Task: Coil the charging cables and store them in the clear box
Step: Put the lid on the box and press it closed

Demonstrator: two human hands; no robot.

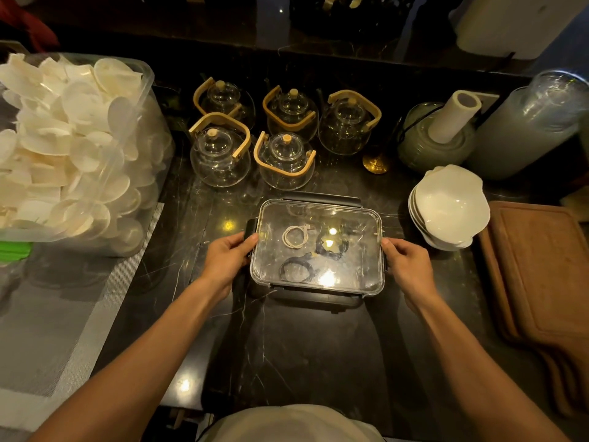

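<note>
Left hand [228, 260]: fingers curled round the black clip [250, 232] on the left side of the clear box [366, 282], thumb on top by the lid edge. Right hand [403, 261]: fingers curled at the right side clip, thumb tip on the lid rim; grasping the box's right edge. Both forearms reach in from below.

Box sits on the dark marble counter [302, 352], middle of view, clear lid on. Near and far clips lie flapped outward, flat. Inside, seen through the lid: one white cable [294, 237] coiled in a small ring, left of centre; two black cables, one coiled at near-left [294, 269], one near the centre [328, 248], partly lost in lamp glare. Coils lie apart from each other.

Beyond the box: five glass teapots [220, 157] with wooden handles, in two rows. Right of them a small brass piece [376, 164], a grey pot [436, 145] with a white roll [454, 114] standing in it, a tall grey canister [522, 129]. Just right of the box, stacked white bowls [451, 207]; further right, wooden boards [541, 282]. Left: large clear tub [149, 129] full of white spoon-like pieces, on a grey woven mat [63, 314].
</note>
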